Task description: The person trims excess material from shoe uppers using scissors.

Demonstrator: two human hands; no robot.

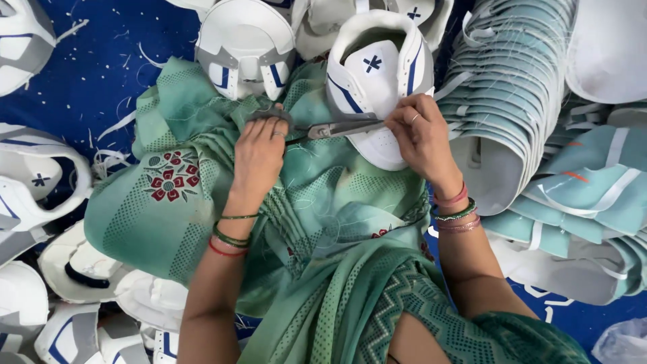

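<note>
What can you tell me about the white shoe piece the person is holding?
The shoe upper is white with dark blue stripes and a small blue cross on its tongue. It looks like smooth synthetic leather, has tiny holes at the toe, and has no sole. It rests on the person's green cloth, opening pointing away. The right hand grips its near edge, and the scissors in the left hand touch it.

On my lap: shoe upper (377,87) is lying, scissors (337,128) across it
Right of me: stacked uppers (512,87) are leaning
</note>
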